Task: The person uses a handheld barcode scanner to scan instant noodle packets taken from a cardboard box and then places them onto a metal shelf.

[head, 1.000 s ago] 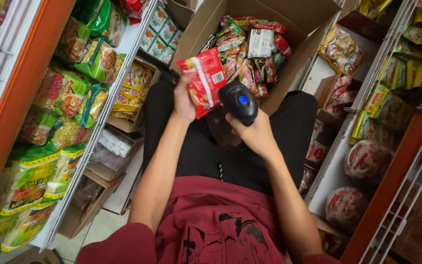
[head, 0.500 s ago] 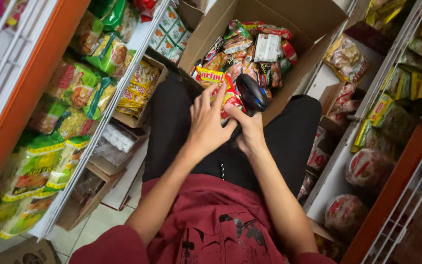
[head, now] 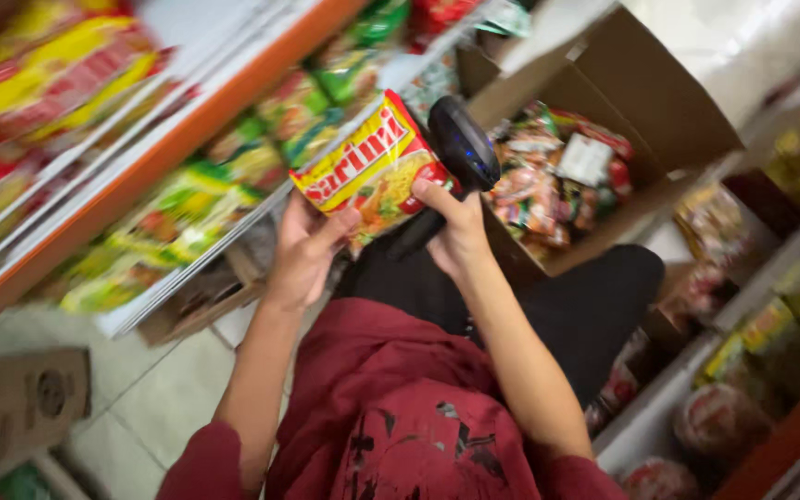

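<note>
Left hand [head: 302, 255] grips noodle pack [head: 372, 167], right hand [head: 451, 227] grips scanner [head: 460, 148] w/ open carton [head: 641, 111] behind.

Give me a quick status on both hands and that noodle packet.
Left hand grips yellow-and-red noodle packet from below. Right hand holds black handheld scanner, thumb touching the packet edge. Open cardboard box of packets beyond; nothing between scanner and packet.

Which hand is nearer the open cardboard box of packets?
Right. The right hand, gripping the black scanner, sits just beside the cardboard box. The left hand holds the noodle packet farther off, toward the shelf.
</note>
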